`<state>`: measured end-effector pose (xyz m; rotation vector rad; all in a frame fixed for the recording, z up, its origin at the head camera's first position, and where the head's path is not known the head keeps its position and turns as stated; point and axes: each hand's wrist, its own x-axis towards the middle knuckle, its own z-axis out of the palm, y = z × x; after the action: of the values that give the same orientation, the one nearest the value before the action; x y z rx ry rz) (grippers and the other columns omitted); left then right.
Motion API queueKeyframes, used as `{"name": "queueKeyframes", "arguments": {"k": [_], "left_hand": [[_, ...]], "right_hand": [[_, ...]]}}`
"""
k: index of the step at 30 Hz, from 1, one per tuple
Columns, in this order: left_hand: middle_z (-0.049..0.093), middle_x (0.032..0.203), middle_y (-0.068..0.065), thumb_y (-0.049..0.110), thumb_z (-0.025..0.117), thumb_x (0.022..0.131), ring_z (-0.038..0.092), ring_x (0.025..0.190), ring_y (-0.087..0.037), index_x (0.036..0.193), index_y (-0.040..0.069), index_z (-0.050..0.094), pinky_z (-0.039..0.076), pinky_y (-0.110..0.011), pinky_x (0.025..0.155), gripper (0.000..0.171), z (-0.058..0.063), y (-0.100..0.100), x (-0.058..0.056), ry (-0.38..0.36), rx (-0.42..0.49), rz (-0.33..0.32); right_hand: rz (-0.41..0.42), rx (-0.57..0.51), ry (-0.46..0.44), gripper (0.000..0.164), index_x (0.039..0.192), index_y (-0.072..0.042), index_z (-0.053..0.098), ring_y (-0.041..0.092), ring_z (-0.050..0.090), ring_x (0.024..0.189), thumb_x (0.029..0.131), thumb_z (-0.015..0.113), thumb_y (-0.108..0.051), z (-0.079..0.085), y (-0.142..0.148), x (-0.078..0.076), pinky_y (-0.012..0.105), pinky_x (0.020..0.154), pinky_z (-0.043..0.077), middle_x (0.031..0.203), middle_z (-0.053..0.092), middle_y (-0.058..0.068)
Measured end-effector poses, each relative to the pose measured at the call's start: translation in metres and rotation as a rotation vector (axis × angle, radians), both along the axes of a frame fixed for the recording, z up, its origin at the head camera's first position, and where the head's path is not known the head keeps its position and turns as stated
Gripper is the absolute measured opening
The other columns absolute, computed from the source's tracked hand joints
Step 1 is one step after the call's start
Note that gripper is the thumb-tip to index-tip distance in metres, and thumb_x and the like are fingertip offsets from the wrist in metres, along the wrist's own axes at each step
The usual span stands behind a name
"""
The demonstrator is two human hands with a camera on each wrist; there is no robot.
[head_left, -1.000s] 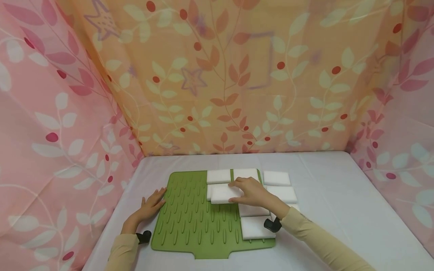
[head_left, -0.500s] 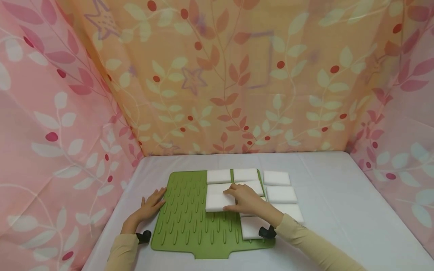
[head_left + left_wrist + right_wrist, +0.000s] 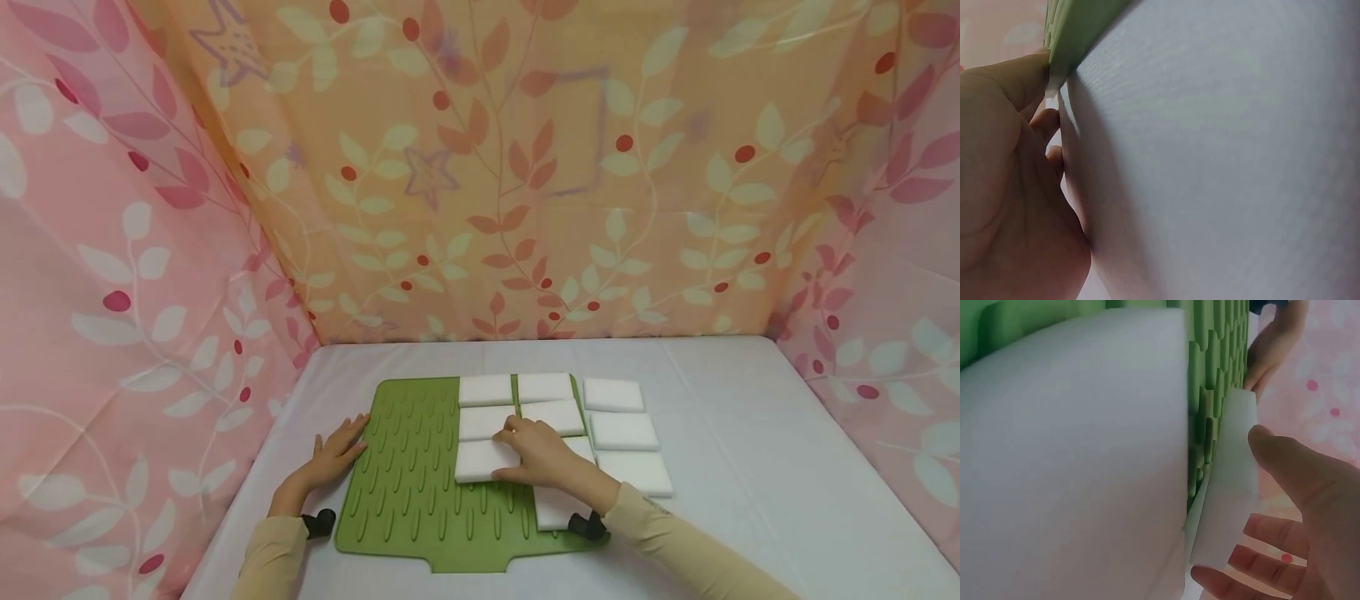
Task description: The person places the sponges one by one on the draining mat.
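My right hand (image 3: 546,457) pinches a white sponge (image 3: 480,463) between thumb and fingers, low over or on the green ridged mat (image 3: 405,492). In the right wrist view the thumb is on one edge of this sponge (image 3: 1230,481), with fingertips by its other edge. Its far edge borders another white sponge (image 3: 486,423) on the mat. Two more, a back sponge (image 3: 485,390) and a right-hand sponge (image 3: 553,417), lie nearby. My left hand (image 3: 336,457) rests at the mat's left edge with fingers extended; in the left wrist view the thumb touches the mat's rim (image 3: 1075,37).
Off the mat to the right, a column of white sponges (image 3: 624,432) lies on the white-covered table (image 3: 750,467). Behind my right wrist a front sponge (image 3: 551,510) is partly hidden. Floral curtains (image 3: 480,208) enclose the back and both sides.
The right hand has brought the held sponge toward the front edge and down, uncovering the sponge behind it. My left hand stays put.
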<state>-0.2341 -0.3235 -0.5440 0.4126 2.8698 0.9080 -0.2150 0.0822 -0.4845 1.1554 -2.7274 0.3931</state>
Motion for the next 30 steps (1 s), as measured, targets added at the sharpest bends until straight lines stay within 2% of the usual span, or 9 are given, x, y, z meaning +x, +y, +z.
{"name": "queueKeyframes", "arguments": {"k": [7, 14, 25, 30], "left_hand": [[0.021, 0.151, -0.019, 0.028, 0.043, 0.099, 0.011, 0.139, -0.043, 0.148, 0.011, 0.023, -0.011, -0.072, 0.097, 0.056, -0.003, 0.000, 0.000, -0.006, 0.006, -0.002], [0.021, 0.151, -0.020, 0.027, 0.043, 0.099, 0.011, 0.139, -0.044, 0.148, 0.010, 0.023, -0.011, -0.072, 0.097, 0.056, 0.000, 0.001, 0.001, 0.000, 0.005, -0.001], [0.022, 0.151, -0.020, 0.027, 0.043, 0.099, 0.011, 0.139, -0.044, 0.148, 0.010, 0.024, -0.011, -0.072, 0.096, 0.056, 0.000, -0.001, 0.000, 0.008, -0.002, -0.007], [0.021, 0.151, -0.019, 0.028, 0.043, 0.099, 0.010, 0.139, -0.044, 0.148, 0.010, 0.023, -0.011, -0.072, 0.096, 0.056, -0.001, -0.001, 0.000, 0.003, -0.001, -0.007]], "right_hand": [[-0.022, 0.040, 0.059, 0.053, 0.109, -0.017, 0.068, 0.008, 0.051, 0.077, 0.074, 0.069, -0.057, -0.006, -0.001, 0.001, 0.027, 0.059, 0.038, 0.092, 0.055, -0.003], [-0.017, 0.050, 0.097, 0.054, 0.108, -0.018, 0.067, 0.009, 0.054, 0.079, 0.073, 0.069, -0.058, -0.010, 0.000, 0.002, 0.030, 0.061, 0.041, 0.092, 0.055, -0.003], [-0.048, 0.032, -0.007, 0.053, 0.112, -0.021, 0.067, 0.007, 0.051, 0.075, 0.074, 0.068, -0.058, -0.005, 0.006, -0.001, 0.030, 0.063, 0.041, 0.097, 0.056, -0.004], [-0.074, 0.013, -0.003, 0.052, 0.110, -0.019, 0.068, 0.012, 0.056, 0.079, 0.074, 0.069, -0.056, -0.001, 0.014, -0.004, 0.033, 0.066, 0.044, 0.100, 0.059, -0.003]]}}
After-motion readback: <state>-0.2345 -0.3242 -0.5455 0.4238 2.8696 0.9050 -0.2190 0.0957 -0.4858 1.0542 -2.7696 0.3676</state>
